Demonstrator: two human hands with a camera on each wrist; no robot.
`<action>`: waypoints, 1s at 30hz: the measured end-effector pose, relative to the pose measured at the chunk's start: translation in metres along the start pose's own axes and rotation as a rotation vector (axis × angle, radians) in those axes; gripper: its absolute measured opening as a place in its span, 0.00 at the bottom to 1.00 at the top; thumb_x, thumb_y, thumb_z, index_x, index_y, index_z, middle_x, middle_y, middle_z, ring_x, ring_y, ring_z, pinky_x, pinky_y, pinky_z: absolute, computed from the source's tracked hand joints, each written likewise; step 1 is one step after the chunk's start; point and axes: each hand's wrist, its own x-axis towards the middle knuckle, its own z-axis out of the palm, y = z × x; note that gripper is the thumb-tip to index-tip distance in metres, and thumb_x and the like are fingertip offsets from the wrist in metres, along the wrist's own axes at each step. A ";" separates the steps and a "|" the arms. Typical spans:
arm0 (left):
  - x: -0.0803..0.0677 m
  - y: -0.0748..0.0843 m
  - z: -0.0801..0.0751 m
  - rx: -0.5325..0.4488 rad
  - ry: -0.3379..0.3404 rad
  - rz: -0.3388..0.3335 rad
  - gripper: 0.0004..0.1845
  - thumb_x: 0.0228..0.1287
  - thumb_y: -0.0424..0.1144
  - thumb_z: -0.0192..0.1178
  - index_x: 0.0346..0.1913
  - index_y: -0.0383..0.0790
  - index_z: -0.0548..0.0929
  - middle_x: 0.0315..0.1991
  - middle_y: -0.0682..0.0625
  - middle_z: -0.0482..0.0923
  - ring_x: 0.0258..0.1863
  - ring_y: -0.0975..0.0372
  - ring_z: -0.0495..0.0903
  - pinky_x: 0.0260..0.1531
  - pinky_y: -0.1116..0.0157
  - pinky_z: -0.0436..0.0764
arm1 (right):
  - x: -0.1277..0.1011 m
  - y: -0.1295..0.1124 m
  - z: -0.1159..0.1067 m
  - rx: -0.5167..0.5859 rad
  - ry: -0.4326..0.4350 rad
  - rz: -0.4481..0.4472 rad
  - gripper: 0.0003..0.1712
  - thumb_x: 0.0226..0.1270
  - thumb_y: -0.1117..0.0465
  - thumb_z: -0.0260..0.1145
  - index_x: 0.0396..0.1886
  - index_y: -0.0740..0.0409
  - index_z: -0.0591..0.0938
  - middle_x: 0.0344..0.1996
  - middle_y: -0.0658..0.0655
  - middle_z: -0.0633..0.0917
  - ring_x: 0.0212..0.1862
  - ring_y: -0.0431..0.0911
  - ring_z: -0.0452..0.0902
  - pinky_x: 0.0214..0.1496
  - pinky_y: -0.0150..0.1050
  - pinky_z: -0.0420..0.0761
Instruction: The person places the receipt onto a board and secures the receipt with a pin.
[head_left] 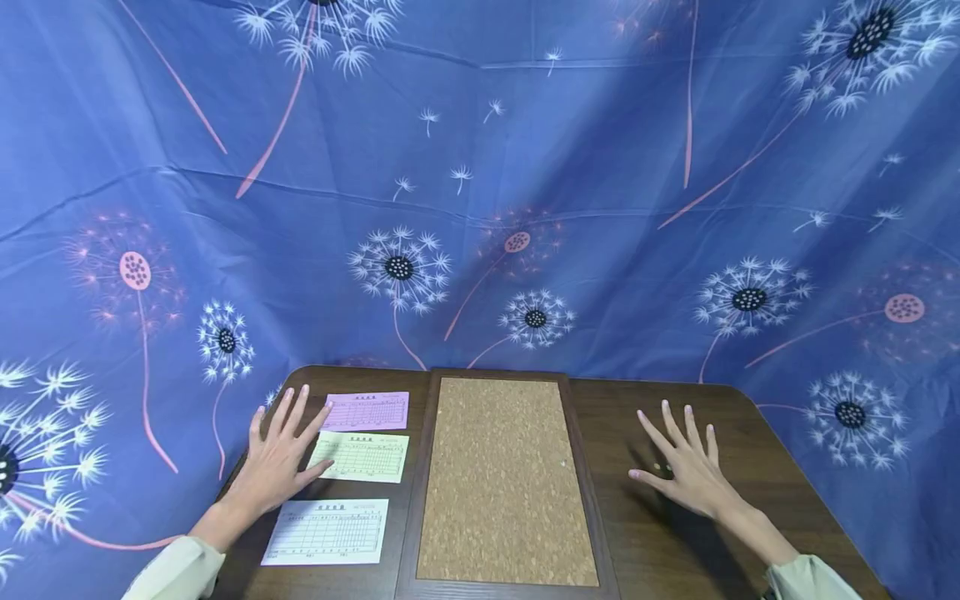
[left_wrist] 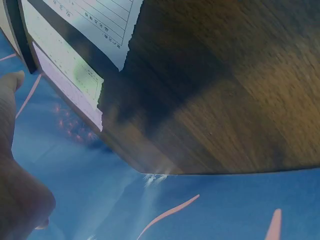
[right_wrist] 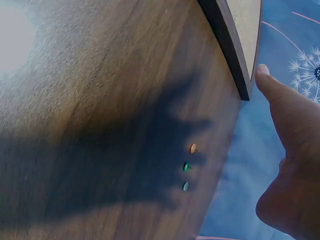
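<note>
Both hands splayed flat, left hand (head_left: 279, 454) beside forms (head_left: 362, 457) (print unreadable), right hand (head_left: 686, 465) over pushpins (right_wrist: 188, 167).

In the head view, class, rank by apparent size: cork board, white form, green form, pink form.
1. cork board
2. white form
3. green form and pink form: these look alike, and the white one's nearness flatters it.

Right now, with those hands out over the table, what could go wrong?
The right hand hovers open above three small pushpins lying loose on the wooden table. Pressing down there could prick the palm, and a sweep might roll them off the nearby edge.

The left hand, open with fingers spread, lies at the edge of the green slip. A careless slide could crease it or push it onto the pink slip.
</note>
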 end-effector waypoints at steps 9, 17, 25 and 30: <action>0.004 0.009 0.002 -0.136 -0.034 -0.072 0.55 0.53 0.49 0.76 0.81 0.49 0.57 0.79 0.35 0.55 0.75 0.38 0.54 0.62 0.29 0.52 | 0.005 -0.007 0.001 0.119 -0.026 -0.051 0.58 0.64 0.46 0.73 0.84 0.43 0.47 0.82 0.69 0.40 0.82 0.66 0.23 0.75 0.71 0.23; 0.003 0.011 0.003 -0.229 -0.057 -0.141 0.53 0.57 0.45 0.75 0.82 0.49 0.55 0.75 0.32 0.61 0.72 0.38 0.57 0.59 0.33 0.53 | 0.004 -0.017 0.004 0.300 -0.054 -0.065 0.57 0.65 0.54 0.73 0.84 0.47 0.48 0.79 0.78 0.44 0.80 0.74 0.31 0.75 0.74 0.28; 0.004 0.012 0.005 -0.296 -0.062 -0.162 0.49 0.59 0.43 0.73 0.81 0.47 0.58 0.72 0.34 0.68 0.69 0.38 0.60 0.56 0.34 0.55 | 0.007 -0.027 0.009 0.456 -0.070 -0.051 0.55 0.66 0.58 0.73 0.84 0.46 0.49 0.79 0.78 0.47 0.77 0.80 0.37 0.69 0.81 0.37; 0.006 0.010 0.007 -0.352 -0.052 -0.191 0.44 0.61 0.43 0.71 0.79 0.46 0.63 0.70 0.34 0.70 0.68 0.36 0.62 0.54 0.34 0.56 | 0.007 -0.033 0.011 0.458 -0.089 -0.031 0.52 0.69 0.57 0.70 0.84 0.42 0.51 0.80 0.71 0.51 0.80 0.71 0.43 0.65 0.82 0.50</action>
